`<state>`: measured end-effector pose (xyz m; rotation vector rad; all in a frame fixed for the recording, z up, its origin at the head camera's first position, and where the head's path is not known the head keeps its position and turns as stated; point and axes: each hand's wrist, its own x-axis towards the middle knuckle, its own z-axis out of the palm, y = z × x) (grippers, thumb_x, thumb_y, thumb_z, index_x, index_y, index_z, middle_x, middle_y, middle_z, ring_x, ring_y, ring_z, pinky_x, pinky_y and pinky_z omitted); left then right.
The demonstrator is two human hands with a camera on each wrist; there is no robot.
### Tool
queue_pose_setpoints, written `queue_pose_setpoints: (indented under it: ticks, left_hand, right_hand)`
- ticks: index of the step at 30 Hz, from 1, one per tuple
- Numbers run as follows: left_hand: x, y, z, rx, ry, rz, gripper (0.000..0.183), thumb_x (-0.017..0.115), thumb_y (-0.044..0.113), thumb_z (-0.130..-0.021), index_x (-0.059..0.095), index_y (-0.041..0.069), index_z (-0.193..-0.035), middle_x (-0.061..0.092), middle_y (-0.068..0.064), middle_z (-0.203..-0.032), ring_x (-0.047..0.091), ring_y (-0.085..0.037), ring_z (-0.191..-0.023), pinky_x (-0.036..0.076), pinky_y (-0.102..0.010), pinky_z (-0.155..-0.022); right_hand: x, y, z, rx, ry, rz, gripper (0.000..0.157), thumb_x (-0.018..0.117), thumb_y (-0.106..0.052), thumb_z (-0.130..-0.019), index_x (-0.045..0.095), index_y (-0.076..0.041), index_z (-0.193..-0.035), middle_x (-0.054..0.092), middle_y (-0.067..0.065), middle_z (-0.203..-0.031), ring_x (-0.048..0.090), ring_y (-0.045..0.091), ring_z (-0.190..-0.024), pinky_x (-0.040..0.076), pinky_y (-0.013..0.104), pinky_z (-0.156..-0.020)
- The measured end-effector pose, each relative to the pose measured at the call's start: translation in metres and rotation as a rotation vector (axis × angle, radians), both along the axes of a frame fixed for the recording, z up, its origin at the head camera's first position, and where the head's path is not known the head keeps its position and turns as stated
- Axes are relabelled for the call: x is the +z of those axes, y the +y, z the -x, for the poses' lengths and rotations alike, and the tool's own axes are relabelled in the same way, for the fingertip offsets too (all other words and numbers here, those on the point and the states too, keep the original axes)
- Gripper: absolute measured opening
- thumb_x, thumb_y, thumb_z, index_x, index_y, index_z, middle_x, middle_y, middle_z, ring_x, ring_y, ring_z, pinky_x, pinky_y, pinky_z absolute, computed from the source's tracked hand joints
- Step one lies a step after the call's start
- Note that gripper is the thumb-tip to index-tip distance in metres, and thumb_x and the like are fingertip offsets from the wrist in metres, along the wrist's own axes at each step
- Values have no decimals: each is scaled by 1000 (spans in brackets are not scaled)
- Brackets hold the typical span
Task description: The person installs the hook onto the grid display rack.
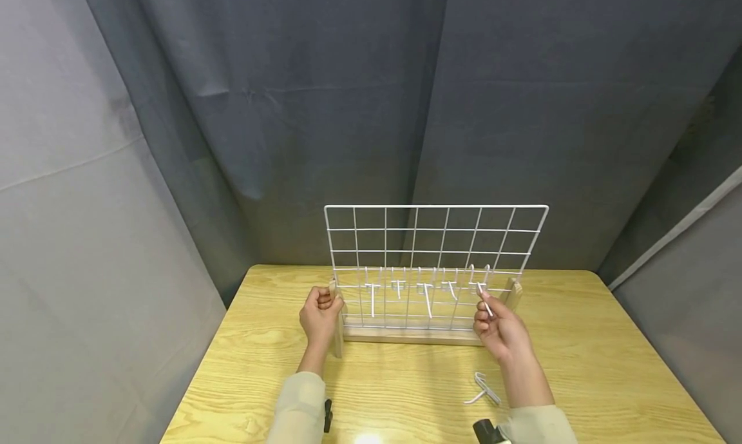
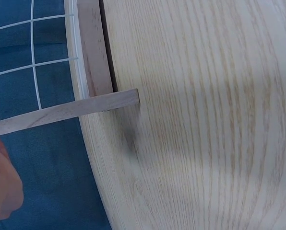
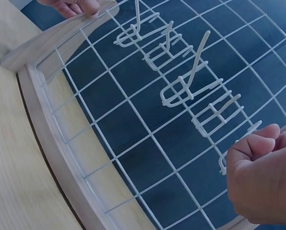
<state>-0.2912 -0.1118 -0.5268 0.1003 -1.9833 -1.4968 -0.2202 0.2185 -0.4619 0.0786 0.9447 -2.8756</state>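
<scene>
A white wire grid panel (image 1: 435, 206) stands in a wooden base, and several white wire hooks (image 3: 185, 90) hang in a row along one of its wires. My left hand (image 1: 320, 315) grips the upper part of the left wooden upright (image 2: 61, 113), thumb in front. At the row's right end, my right hand (image 1: 503, 328) pinches the prong of another white wire hook (image 1: 488, 307), whose top loops stand at the grid wire. Whether those loops are fully seated is hard to tell, since in the right wrist view my fingers (image 3: 251, 151) cover most of it.
One loose white hook (image 1: 487, 392) lies on the wooden table (image 1: 608, 366) in front of the rack, near my right forearm. The right wooden upright (image 1: 513, 294) is beside my right hand. Grey curtains (image 1: 290, 141) hang behind and at both sides.
</scene>
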Motion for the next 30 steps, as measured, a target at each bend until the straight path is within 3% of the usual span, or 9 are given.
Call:
queue_pose_setpoints:
  ticks: [8,20,30]
  left_hand:
    - [1,0,-1,6,-11,-1,16,69,2,-66,63,9,-80,63,1,-69,60,-12,-62,50,-24,-55]
    - [3,0,-1,16,-30,-2,17,69,2,-66,63,8,-80,64,1,-70,60,-11,-63,50,-23,-55]
    - [1,2,-1,18,-22,0,17,69,1,-66,62,8,-80,63,1,-70,59,-11,-62,49,-22,-55]
  right_hand:
    - [-6,1,1,-29,-64,-14,23,41,-9,-98,59,-5,-85,54,1,-67,47,5,-56,33,12,-47]
    - [-10,-2,-3,-45,-52,-62,24,41,-16,-99,59,-7,-87,55,1,-71,49,6,-58,35,12,-48]
    - [-22,-2,-44,-131,-74,-109,31,40,-27,-100,63,-8,-93,60,3,-79,54,10,-66,42,18,-53]
